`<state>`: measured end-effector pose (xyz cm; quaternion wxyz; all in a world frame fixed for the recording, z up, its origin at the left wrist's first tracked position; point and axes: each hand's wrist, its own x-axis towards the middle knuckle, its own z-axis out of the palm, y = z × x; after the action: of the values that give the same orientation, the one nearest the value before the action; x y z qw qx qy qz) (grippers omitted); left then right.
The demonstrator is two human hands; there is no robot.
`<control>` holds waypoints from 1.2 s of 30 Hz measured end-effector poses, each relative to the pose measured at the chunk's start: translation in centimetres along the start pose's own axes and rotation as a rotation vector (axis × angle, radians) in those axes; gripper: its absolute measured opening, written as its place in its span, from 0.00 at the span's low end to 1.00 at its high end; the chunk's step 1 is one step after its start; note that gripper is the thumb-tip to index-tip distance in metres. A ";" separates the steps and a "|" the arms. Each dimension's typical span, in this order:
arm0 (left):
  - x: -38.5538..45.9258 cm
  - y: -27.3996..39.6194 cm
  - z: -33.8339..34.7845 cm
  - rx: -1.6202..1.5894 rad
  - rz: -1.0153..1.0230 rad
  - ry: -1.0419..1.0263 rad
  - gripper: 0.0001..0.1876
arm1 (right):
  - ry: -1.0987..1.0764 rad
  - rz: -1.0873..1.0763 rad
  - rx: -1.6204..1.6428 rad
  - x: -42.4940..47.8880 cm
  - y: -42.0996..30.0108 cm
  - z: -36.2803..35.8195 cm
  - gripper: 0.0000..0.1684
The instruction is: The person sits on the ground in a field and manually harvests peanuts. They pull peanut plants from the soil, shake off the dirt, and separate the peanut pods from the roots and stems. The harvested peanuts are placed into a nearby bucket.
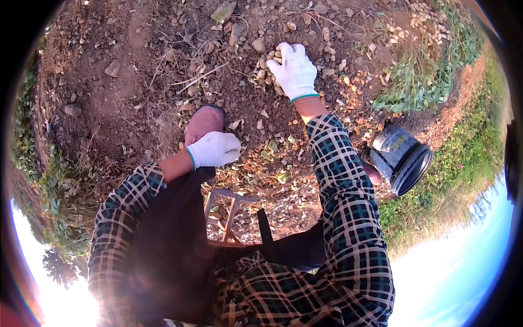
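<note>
Unshelled peanuts (261, 74) lie heaped on the crumbly soil in front of me. Over the heap's right side is my right hand (295, 72), in a white knit glove with a green cuff edge. Its thumb and fingers curl around some of the peanuts, and the palm side is hidden. My left hand (214, 150), gloved alike, is held in a loose fist above my left knee, partly covering a reddish-brown shoe (206, 120). Nothing shows in that fist, though its inside faces away from view. Both forearms wear plaid sleeves.
A grey bucket (394, 153) with a black rim lies tipped at the right. Pulled plants (416, 86) and more peanuts (429, 22) lie at the upper right. Stones (112, 68) and dry stalks (202, 77) dot the soil. A metal frame (229, 208) stands between my legs.
</note>
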<state>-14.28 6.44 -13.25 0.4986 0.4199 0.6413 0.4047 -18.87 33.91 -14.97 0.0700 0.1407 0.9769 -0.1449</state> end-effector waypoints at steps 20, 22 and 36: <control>0.8 0.9 -0.1 -0.122 -0.165 0.075 0.05 | 0.482 0.553 2.325 -17.2 18.7 -11.3 0.07; 0.5 1.1 -0.3 -0.095 -0.163 0.064 0.06 | 0.730 0.646 2.221 -21.9 23.5 -15.6 0.06; 0.9 1.1 -0.5 -0.075 -0.107 0.066 0.07 | 0.715 1.115 0.424 -27.9 32.1 -20.1 0.26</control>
<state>-14.77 7.64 -12.38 0.5137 0.3524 0.6633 0.4148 15.18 62.37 0.55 -0.2210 0.6712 0.6726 -0.2196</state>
